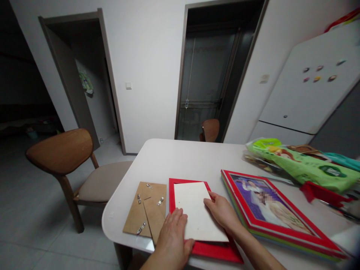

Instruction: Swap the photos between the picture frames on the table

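Observation:
A cream-white rectangular board point(197, 215) lies over a red picture frame point(216, 252), slightly askew to it. My left hand point(174, 236) grips the board's lower left corner, its fingers along the left side and its thumb by the bottom edge. On the board's right edge, my right hand point(222, 212) is closed, thumb and fingers at the rim. Left of the frame is a brown backing board point(133, 215) with metal clips; a smaller brown piece point(154, 215) overlaps it, partly hidden by my left hand.
Several stacked frames, topped by a red-framed photo point(250, 198), stand close to my right arm. Beyond them lie a green package point(303, 165) and a red object point(323, 195). A wooden chair point(64, 153) is left of the white table point(182, 155); another chair point(210, 130) stands behind it.

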Demonstrator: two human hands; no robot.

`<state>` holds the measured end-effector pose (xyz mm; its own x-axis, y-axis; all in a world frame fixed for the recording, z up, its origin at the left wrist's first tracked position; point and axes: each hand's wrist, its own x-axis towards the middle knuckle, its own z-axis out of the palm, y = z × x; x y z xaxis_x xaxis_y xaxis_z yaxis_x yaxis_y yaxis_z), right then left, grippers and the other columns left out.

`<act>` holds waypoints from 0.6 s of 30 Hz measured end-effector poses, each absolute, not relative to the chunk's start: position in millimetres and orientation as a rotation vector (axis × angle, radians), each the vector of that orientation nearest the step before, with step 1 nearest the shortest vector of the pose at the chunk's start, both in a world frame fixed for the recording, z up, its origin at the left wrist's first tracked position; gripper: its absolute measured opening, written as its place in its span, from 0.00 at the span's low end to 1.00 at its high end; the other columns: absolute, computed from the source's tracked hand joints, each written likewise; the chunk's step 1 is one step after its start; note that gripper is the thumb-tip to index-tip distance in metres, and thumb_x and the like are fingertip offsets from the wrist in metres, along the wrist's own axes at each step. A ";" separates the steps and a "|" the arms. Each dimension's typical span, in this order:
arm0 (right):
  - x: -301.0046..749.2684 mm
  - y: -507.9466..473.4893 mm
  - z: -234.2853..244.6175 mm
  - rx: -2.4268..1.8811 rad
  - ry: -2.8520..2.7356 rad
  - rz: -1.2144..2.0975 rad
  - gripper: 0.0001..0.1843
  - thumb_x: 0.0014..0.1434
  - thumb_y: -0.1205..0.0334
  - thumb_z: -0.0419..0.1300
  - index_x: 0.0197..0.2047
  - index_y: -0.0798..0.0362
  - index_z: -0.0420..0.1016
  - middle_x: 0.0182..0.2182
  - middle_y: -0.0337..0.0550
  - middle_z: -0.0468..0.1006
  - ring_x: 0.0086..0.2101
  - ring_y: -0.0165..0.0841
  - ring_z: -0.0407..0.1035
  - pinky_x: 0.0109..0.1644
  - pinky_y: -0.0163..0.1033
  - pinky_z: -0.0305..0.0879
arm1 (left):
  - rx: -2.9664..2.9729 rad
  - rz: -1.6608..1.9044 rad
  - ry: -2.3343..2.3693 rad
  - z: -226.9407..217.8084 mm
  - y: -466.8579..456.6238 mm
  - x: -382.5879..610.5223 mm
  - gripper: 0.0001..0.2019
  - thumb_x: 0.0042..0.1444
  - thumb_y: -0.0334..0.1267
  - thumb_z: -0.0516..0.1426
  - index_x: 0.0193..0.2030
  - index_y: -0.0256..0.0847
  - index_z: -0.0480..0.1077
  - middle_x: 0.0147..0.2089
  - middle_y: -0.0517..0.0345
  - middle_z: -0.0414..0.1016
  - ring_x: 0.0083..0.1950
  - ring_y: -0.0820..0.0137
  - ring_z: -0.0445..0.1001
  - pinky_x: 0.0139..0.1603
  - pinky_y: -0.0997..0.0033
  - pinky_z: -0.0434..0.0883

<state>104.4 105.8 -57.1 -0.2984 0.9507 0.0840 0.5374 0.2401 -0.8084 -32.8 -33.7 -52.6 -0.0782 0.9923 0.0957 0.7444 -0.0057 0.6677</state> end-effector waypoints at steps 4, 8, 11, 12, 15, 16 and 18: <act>103.9 98.4 -53.4 -1.471 -2.150 0.529 0.17 0.48 0.61 0.48 0.39 0.58 0.69 0.34 0.53 0.74 0.36 0.39 0.68 0.39 0.39 0.59 | 1.816 0.793 1.886 -50.4 -30.8 -30.7 0.24 0.42 0.31 0.53 0.50 0.32 0.62 0.56 0.43 0.57 0.58 0.55 0.54 0.57 0.53 0.51; 106.6 92.9 -57.1 -1.616 -2.354 0.121 0.16 0.50 0.58 0.48 0.38 0.58 0.68 0.32 0.53 0.71 0.33 0.40 0.67 0.32 0.39 0.59 | 1.813 0.804 1.893 -48.8 -31.3 -27.3 0.22 0.42 0.31 0.52 0.48 0.33 0.65 0.55 0.44 0.60 0.57 0.56 0.55 0.57 0.53 0.52; 108.2 91.3 -58.4 -1.619 -2.375 0.059 0.17 0.51 0.58 0.48 0.41 0.57 0.67 0.34 0.50 0.70 0.33 0.38 0.66 0.32 0.38 0.58 | 1.832 0.827 1.837 -46.0 -38.6 -37.3 0.23 0.42 0.32 0.53 0.49 0.34 0.64 0.55 0.45 0.59 0.57 0.57 0.55 0.57 0.55 0.53; 107.1 89.7 -57.4 -1.584 -2.369 0.074 0.17 0.51 0.59 0.48 0.43 0.57 0.66 0.35 0.50 0.69 0.34 0.37 0.66 0.34 0.38 0.58 | 1.844 0.842 1.828 -44.9 -42.6 -45.1 0.24 0.42 0.33 0.54 0.50 0.35 0.62 0.56 0.45 0.58 0.57 0.58 0.55 0.57 0.55 0.52; 93.6 75.2 -50.0 -1.354 -2.373 0.218 0.20 0.53 0.60 0.47 0.47 0.59 0.64 0.38 0.52 0.68 0.39 0.36 0.63 0.42 0.38 0.57 | 1.841 0.809 1.927 -41.9 -56.9 -79.1 0.29 0.41 0.35 0.55 0.54 0.37 0.58 0.59 0.47 0.53 0.60 0.59 0.50 0.58 0.56 0.49; 85.0 66.3 -46.6 -1.260 -2.390 0.290 0.20 0.53 0.60 0.47 0.47 0.59 0.64 0.38 0.51 0.68 0.39 0.36 0.63 0.43 0.38 0.56 | 1.816 0.756 1.995 -41.6 -62.0 -91.5 0.31 0.40 0.36 0.56 0.55 0.36 0.57 0.60 0.46 0.51 0.60 0.59 0.49 0.58 0.55 0.48; 62.9 43.8 -40.6 -1.093 -2.449 0.432 0.18 0.53 0.60 0.47 0.46 0.57 0.65 0.38 0.49 0.69 0.39 0.35 0.62 0.43 0.38 0.56 | 1.749 0.620 2.126 -42.7 -72.0 -113.0 0.34 0.38 0.38 0.58 0.55 0.34 0.55 0.60 0.42 0.48 0.61 0.58 0.47 0.58 0.54 0.47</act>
